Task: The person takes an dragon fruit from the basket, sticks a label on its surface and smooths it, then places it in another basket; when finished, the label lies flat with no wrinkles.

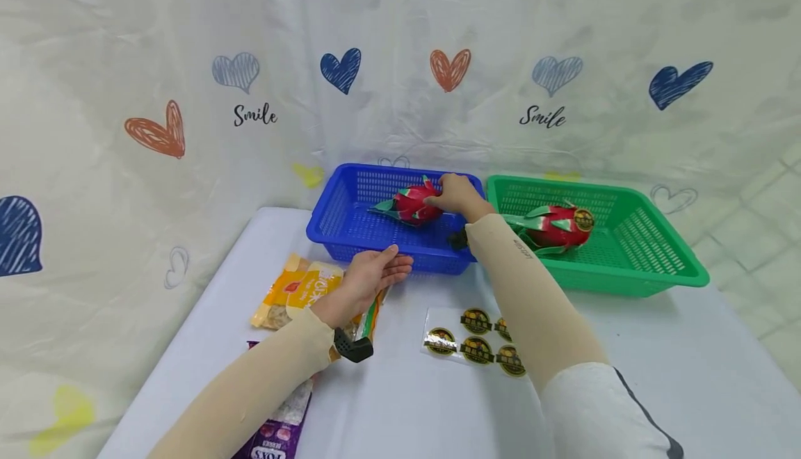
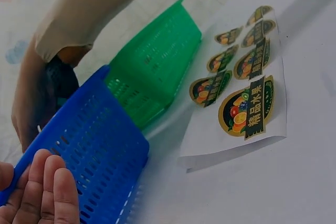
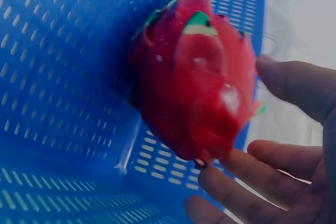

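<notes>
A red dragon fruit [image 1: 416,204] with green leafy tips lies in the blue plastic basket [image 1: 322,219]. My right hand [image 1: 458,195] reaches over the basket to the fruit's right end. In the right wrist view its thumb tip meets the side of the dragon fruit [image 3: 194,82], and the spread fingers [image 3: 268,174] are at its lower end. My left hand [image 1: 369,278] is at the basket's front rim, fingers fairly straight against the outer wall and thumb raised near the rim. A second dragon fruit [image 1: 557,228], bearing a round black-and-gold sticker [image 1: 584,220], lies in the green basket [image 1: 651,264].
A sheet of round fruit stickers [image 1: 477,337] lies in front of the baskets, partly behind the right forearm. Left of it are a yellow food packet [image 1: 294,288] and a purple packet [image 1: 275,438], partly covered by the left arm. A heart-printed curtain [image 1: 400,21] hangs behind.
</notes>
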### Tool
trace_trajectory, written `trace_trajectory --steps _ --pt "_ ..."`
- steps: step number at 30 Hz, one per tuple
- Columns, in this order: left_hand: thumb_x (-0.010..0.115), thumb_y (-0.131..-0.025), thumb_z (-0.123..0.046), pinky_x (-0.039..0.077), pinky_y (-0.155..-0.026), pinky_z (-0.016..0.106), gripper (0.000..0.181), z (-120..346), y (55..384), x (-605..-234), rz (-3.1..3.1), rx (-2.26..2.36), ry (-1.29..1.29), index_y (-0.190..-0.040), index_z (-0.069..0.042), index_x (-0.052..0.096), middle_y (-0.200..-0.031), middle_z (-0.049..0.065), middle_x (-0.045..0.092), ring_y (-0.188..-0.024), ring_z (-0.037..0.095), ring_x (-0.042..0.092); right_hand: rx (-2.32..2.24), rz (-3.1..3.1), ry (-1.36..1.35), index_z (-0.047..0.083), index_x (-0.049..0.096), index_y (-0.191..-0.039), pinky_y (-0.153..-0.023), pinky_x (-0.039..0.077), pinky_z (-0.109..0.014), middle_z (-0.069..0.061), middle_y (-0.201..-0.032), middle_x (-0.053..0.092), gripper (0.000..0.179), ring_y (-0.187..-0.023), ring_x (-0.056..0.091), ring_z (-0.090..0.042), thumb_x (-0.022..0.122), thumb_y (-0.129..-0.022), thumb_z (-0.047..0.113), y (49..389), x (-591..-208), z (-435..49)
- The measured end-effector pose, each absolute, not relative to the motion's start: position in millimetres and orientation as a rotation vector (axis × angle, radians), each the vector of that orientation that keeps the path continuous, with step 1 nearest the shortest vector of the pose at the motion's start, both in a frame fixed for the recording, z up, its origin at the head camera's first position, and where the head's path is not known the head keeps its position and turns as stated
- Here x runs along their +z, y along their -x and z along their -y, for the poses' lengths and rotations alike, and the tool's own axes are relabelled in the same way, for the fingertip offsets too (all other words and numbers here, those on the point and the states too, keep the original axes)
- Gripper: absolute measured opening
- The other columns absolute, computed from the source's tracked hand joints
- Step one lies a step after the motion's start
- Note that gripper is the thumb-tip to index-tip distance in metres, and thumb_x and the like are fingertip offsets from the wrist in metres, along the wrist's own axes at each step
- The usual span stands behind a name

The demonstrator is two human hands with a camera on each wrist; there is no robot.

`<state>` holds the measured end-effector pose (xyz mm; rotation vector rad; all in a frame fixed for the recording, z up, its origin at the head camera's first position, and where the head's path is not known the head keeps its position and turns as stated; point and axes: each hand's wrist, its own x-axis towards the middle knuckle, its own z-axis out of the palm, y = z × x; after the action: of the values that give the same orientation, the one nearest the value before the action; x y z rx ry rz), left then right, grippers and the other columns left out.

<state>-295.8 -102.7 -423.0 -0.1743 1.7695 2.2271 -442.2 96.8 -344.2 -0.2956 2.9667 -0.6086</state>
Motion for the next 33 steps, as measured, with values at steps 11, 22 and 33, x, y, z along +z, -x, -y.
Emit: trace_trajectory --steps 11,22,33 --pt "0.059 -0.107 -0.033 0.062 -0.092 0.029 0.040 104 293 -424 -1.780 2.231 0.185 -0.122 0.002 0.071 -0.114 0.011 0.078 -0.097 0.015 0.076 -0.516 -2.916 0.097 0.004 0.057 -0.137 -0.107 0.051 -0.055 -0.017 -0.133 0.065 0.071 -0.119 0.062 -0.037 0.073 -0.091 0.056 456 -352 -70" --pt "0.058 -0.107 -0.032 0.062 -0.091 0.028 0.038 102 296 -424 -1.774 2.214 0.216 -0.121 0.001 0.072 -0.111 0.010 0.079 -0.095 0.015 0.076 -0.593 -2.987 0.073 0.001 0.053 -0.139 -0.107 0.054 -0.050 -0.018 -0.132 0.065 0.081 -0.119 0.064 -0.034 0.079 -0.086 0.056 469 -369 -61" --pt "0.059 -0.107 -0.033 0.063 -0.089 0.028 0.040 102 296 -424 -1.765 2.234 0.210 -0.120 0.003 0.072 -0.109 0.010 0.080 -0.093 0.015 0.076 -0.737 -3.113 0.038 0.008 0.061 -0.092 -0.078 0.059 -0.042 -0.009 -0.093 0.065 0.052 -0.084 0.064 -0.026 0.086 -0.080 0.052 457 -362 -59"
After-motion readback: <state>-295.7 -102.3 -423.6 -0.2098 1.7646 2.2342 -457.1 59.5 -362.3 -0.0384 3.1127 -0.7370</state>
